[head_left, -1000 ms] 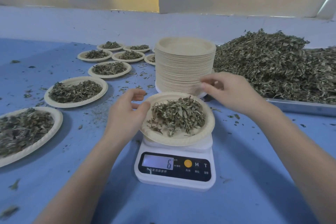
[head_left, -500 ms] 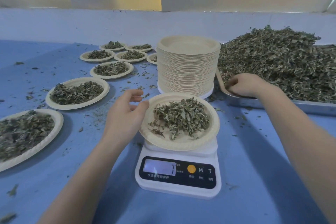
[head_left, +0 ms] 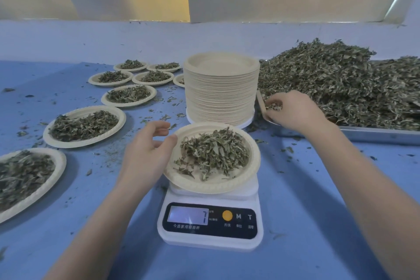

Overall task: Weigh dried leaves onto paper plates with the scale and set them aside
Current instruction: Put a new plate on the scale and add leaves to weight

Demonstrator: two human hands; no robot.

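A white digital scale (head_left: 210,225) stands in front of me, its display reading 7. On it rests a paper plate (head_left: 252,166) holding a small heap of dried leaves (head_left: 213,152). My left hand (head_left: 145,150) touches the plate's left rim with the thumb, fingers loosely curled. At the near left corner of a metal tray (head_left: 375,135), my right hand (head_left: 293,110) pinches a few leaves from the big pile of dried leaves (head_left: 341,88). A tall stack of empty paper plates (head_left: 221,88) stands behind the scale.
Several filled paper plates lie in rows to the left, the nearest ones being the plate at the left edge (head_left: 56,166) and the plate beyond it (head_left: 118,123). Loose leaf scraps dot the blue table (head_left: 318,211). A pale wall runs along the back.
My right hand went from the plate's far rim to the tray and now pinches leaves there. The scale reading rose from 6 to 7. My left hand stayed at the plate.
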